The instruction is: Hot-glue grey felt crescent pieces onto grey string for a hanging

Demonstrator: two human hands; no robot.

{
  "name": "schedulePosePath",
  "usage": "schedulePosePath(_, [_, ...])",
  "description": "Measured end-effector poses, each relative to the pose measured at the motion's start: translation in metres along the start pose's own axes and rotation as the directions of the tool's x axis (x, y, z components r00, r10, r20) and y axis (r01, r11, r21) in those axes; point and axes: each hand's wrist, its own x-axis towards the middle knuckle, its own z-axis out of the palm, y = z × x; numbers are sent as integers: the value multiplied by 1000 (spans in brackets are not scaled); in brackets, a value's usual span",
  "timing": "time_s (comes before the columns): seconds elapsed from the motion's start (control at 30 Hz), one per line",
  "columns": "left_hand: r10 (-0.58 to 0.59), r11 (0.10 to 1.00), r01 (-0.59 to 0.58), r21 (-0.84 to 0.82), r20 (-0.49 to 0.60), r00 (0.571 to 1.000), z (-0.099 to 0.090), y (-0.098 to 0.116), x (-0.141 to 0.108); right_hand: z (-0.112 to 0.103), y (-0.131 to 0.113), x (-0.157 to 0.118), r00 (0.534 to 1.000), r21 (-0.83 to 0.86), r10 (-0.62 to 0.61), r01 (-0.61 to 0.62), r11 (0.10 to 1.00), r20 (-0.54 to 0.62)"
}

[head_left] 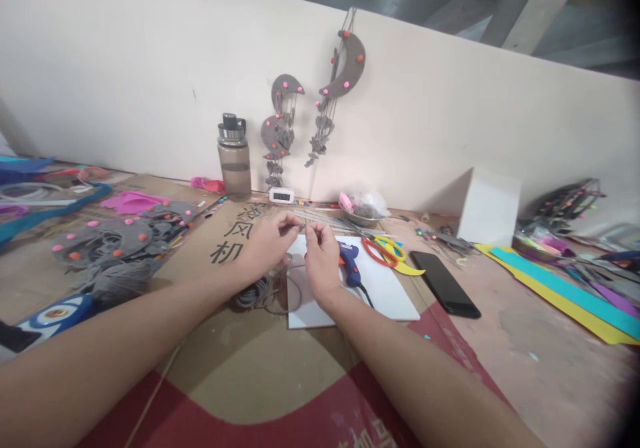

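From the head camera: looking down at a left hand [273, 238] and a right hand [321, 255], brought nearly together above the far corner of a smooth white board [310, 315] — both with thumb and fingertips pinched at a tiny grey piece [303, 227], too small to identify, probably held two-handed for fine control. Showing, below the left hand, a loose coil of matte grey cord [254, 293] on flat brown cardboard [235, 375], likely laid to shield the bench [525, 301]. Resting on the board, seemingly within easy reach: a hard plastic blue glue gun [351, 265], with red-handled scissors [379, 256] beside. Hanging on the white wall [125, 68], perhaps to avoid tangling: grey, felt-like crescents [352, 68] — dotted with round pink and orange beads [360, 58].
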Motion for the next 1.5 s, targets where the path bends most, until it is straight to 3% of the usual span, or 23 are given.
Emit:
schedulePosePath(0.23, [27, 987, -26, -161, 1, 1000, 1, 4, 4, 0, -1, -1, 1000, -71, -11, 12, 997, 15])
schedulePosePath(0.4, [13, 982, -2, -190, 59, 998, -1, 7, 5, 0, -3, -2, 999, -68, -46, 47, 997, 15])
schedulePosePath(0.87, [-49, 923, 66, -379, 54, 997, 0, 4, 6, 1, -3, -2, 997, -73, -70, 71, 995, 10])
schedulePosePath(1.03, [-48, 925, 73, -373, 75, 996, 0, 5, 6, 0, -4, -2, 998, -96, -63, 62, 993, 2])
schedulePosePath(1.3, [-51, 897, 45, -440, -2, 999, 1, 4, 7, 1, -5, -2, 998, -98, -62, 62, 993, 8])
schedulePosePath(1.5, [-73, 848, 17, -529, -85, 994, -13, 1, 21, 3, -14, -5, 994, -120, -16, 30, 992, 111])
